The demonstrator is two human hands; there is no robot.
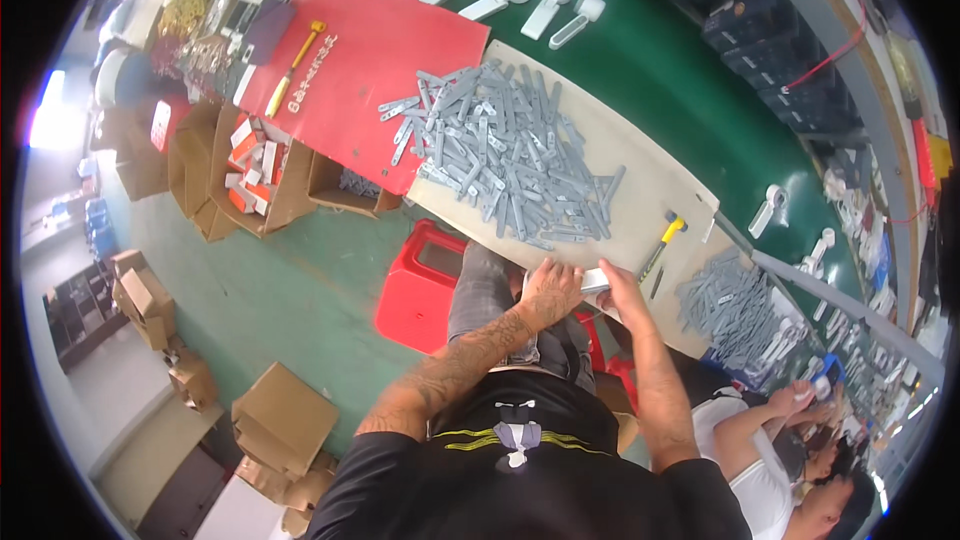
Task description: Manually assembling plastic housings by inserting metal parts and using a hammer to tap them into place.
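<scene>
Over my lap, at the near edge of the work table (640,170), both hands are closed on a white oblong piece (595,281). My left hand (553,292) wraps its left end, and my right hand (624,294) grips the right end with the thumb along it. Much of the piece is hidden by my fingers. Just beyond my hands lies a big heap of grey flat bars (510,150) with small holes. A yellow-headed hammer (662,242) rests on the table to the right of my hands, beside a thin dark rod (656,283).
A red mat (370,35) carries a second hammer (295,70). Another pile of grey bars (728,302) lies at right. White round-headed parts (548,8) line the green belt (650,70). Left are a red stool (400,305) and cartons (285,420); a co-worker (750,450) sits lower right.
</scene>
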